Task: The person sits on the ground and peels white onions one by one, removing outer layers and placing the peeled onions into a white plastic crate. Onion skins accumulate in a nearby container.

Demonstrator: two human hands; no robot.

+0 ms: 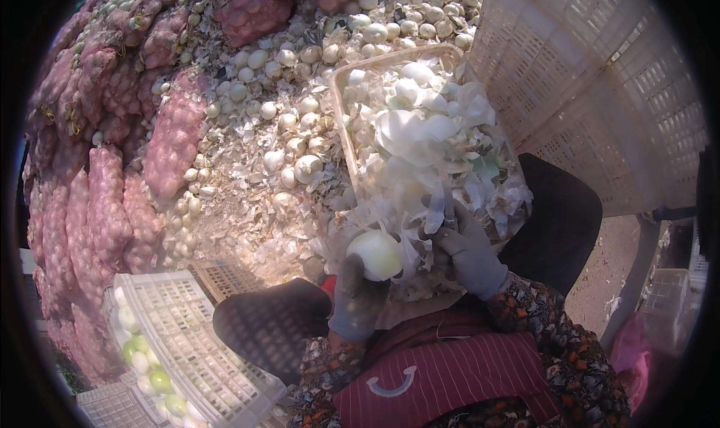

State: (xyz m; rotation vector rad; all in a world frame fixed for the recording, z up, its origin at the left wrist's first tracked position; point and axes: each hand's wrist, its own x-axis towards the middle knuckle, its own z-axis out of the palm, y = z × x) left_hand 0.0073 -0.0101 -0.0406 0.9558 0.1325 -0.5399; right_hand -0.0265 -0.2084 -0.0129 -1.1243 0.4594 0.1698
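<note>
My left hand (360, 296), in a pale glove with dark fingers, holds a peeled white onion (376, 255) above my lap. Loose skin hangs off the onion's upper right side. To the right, my gloved right hand (469, 254) is closed around a narrow tool, apparently a small knife (448, 203), pointing away from me. Bits of onion skin (434, 217) lie against its fingers and partly hide the tool. Just beyond both hands stands a plastic crate (344, 127) heaped with papery skins and some white onions (417, 72).
Red mesh sacks of onions (174, 135) are piled at the left. Loose onions (308, 168) and dry skins cover the ground ahead. A slatted crate of peeled onions (169, 293) sits by my left knee. Large upright crates (585, 90) rise at the right, close to my right knee (554, 220).
</note>
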